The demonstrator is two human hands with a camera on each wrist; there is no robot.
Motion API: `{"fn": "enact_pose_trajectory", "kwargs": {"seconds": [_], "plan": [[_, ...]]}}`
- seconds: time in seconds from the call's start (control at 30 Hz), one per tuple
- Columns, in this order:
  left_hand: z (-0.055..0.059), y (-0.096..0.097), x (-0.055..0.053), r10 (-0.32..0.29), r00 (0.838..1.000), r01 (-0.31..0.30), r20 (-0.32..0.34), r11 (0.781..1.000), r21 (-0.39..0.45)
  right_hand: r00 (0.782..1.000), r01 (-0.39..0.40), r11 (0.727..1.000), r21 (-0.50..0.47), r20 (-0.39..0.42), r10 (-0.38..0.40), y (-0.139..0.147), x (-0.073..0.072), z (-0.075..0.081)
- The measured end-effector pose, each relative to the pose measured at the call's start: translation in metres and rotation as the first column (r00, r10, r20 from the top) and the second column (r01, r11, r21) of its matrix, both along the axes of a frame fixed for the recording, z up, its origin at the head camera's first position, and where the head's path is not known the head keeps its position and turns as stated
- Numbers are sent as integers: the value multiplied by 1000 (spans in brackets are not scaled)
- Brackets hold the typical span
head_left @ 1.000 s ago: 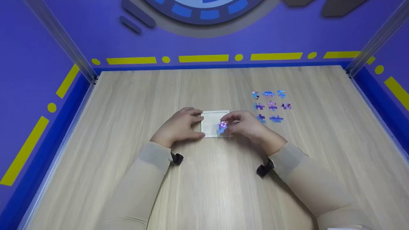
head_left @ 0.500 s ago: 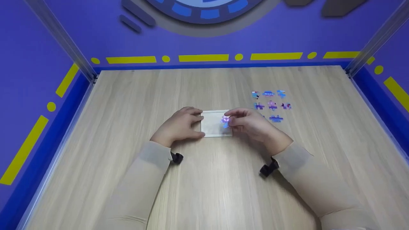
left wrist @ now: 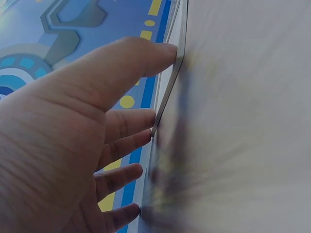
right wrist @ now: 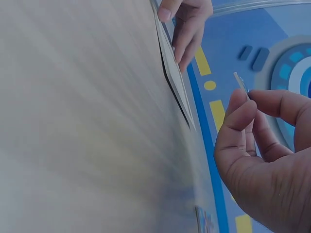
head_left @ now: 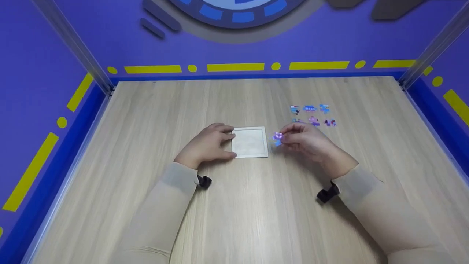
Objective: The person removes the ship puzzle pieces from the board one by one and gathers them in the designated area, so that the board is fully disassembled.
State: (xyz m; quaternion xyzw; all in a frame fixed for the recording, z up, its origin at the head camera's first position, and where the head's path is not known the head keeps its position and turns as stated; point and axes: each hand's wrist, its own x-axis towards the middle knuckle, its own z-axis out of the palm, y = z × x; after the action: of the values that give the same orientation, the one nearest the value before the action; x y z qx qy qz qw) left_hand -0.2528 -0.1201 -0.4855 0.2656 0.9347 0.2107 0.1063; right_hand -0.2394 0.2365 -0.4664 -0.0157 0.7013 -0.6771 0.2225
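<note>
Flat on the table lies a square white puzzle frame (head_left: 250, 142) with a raised rim and a bare inside. My left hand (head_left: 206, 144) touches its left edge, thumb near the front corner and fingertips near the back one. In the left wrist view the thumb (left wrist: 141, 57) and fingers reach the frame edge (left wrist: 170, 82) without curling round it. My right hand (head_left: 311, 143) pinches a pink-and-blue jigsaw piece (head_left: 277, 138) between thumb and fingertips, just right of the frame. Seen edge-on in the right wrist view, this thin piece (right wrist: 240, 83) is held above the table.
Several loose jigsaw pieces (head_left: 310, 108) lie in rows at the back right; my right hand hides some of them. Purple-blue walls with yellow marks (head_left: 235, 67) stand behind and beside the wooden table (head_left: 238, 205).
My right hand has moved rightward from over the frame with the jigsaw piece still pinched, and now covers the nearest row of loose pieces. The left hand has stayed at the frame's edge.
</note>
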Motion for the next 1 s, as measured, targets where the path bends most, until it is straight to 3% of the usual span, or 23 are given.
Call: {"fn": "enact_pose_trajectory", "kwargs": {"seconds": [0.2, 0.63, 1.0], "plan": [[1, 1, 1, -1, 1000, 1, -2, 1000, 1, 999, 30, 999, 31, -24, -29, 26, 2, 5], [1, -1, 1, 6, 1000, -6, 3, 1000, 1, 995, 95, 995, -14, -12, -95, 80, 1, 16], [1, 0, 0, 9, 1000, -8, 2, 1000, -15, 990, 137, 991, -1, -20, -137, 120, -4, 16]]}}
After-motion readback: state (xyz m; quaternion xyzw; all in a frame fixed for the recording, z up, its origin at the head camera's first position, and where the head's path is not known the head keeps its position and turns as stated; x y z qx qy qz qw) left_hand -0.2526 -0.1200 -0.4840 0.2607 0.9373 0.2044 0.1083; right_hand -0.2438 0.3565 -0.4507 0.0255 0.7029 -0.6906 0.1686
